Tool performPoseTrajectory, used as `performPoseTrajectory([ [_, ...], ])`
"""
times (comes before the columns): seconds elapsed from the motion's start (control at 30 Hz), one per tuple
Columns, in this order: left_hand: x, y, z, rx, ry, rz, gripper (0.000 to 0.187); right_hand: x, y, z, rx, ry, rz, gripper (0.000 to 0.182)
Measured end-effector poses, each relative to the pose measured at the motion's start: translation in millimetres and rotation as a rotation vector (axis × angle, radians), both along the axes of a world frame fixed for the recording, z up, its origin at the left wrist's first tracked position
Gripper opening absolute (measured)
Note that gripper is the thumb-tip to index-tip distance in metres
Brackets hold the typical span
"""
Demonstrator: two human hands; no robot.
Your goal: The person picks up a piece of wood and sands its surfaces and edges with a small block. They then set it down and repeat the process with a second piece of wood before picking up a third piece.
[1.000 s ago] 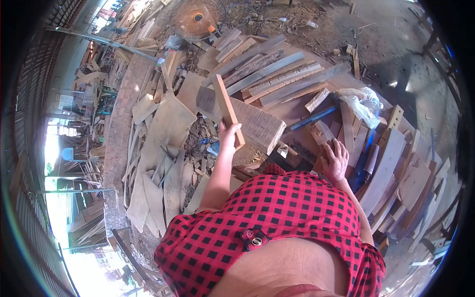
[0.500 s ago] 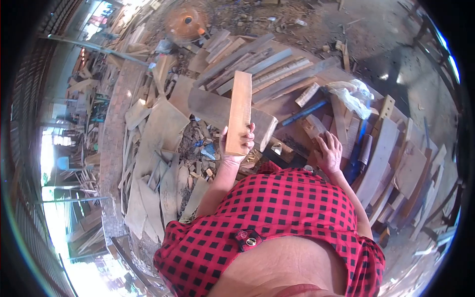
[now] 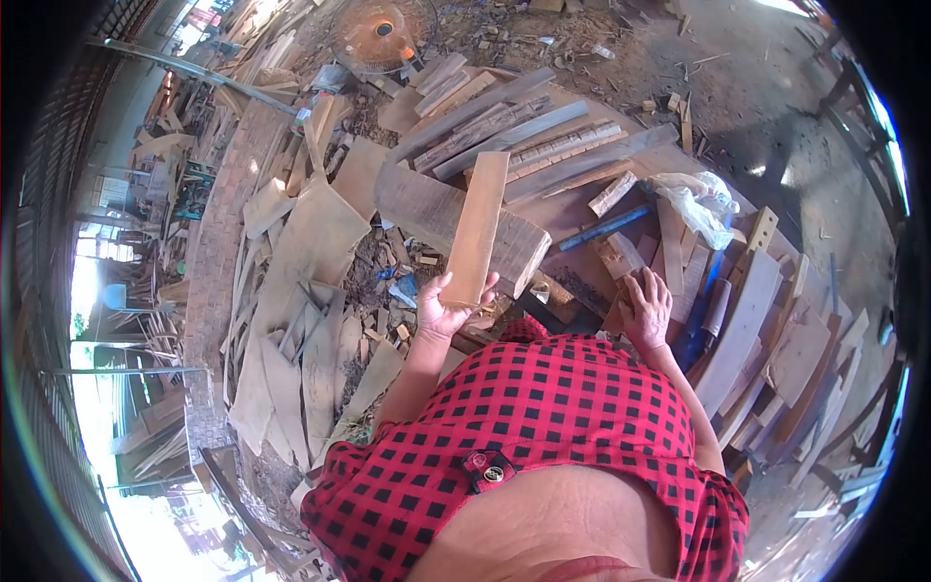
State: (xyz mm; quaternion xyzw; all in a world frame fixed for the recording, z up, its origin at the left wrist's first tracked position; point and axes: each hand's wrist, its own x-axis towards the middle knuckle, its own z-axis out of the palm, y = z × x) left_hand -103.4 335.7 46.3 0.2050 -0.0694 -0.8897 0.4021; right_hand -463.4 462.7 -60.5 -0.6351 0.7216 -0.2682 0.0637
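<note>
Board pile (image 3: 543, 145): lay across frame centre and upper right.
Plank (image 3: 477, 228): broad face had turned upward since a second earlier; sat mid-frame.
Left hand (image 3: 448, 308): gripped the plank's near end from beneath.
Right hand (image 3: 648, 308): rested flat, fingers spread, on offcuts (image 3: 621, 257), centre-right.

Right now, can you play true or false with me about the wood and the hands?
1. The left hand holds a wooden board. True.
2. The right hand is lifted high in the air. False: it rests on the wood pieces on the bench.
3. A white plastic bag lies on the bench. True.
4. The person's shirt is plain green. False: it is red with black checks.
5. An orange fan stands beyond the planks. True.
</note>
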Motion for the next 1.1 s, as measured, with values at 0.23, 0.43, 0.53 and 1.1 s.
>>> performPoseTrajectory([
  [0.23, 11.0, 1.8, -33.7, 0.013, -0.619, -0.136, 0.042, 2.3, -2.3, -2.9, 0.064, 0.051, 0.002, 0.059],
  [0.43, -12.2, 16.2, -51.2, -0.109, -0.705, 0.099, 0.028, -9.8, -5.0, -2.3, 0.058, 0.010, 0.041, 0.055],
  [0.53, -26.6, 21.8, -58.9, -0.174, -0.662, 0.317, 0.033, -15.9, -12.1, -1.8, -0.079, -0.107, 0.036, 0.051],
  [1.1, -56.5, 8.3, -46.1, -0.189, -1.211, -0.052, 0.026, 130.5, -150.2, 110.5, 0.065, -0.681, 0.469, 0.039],
])
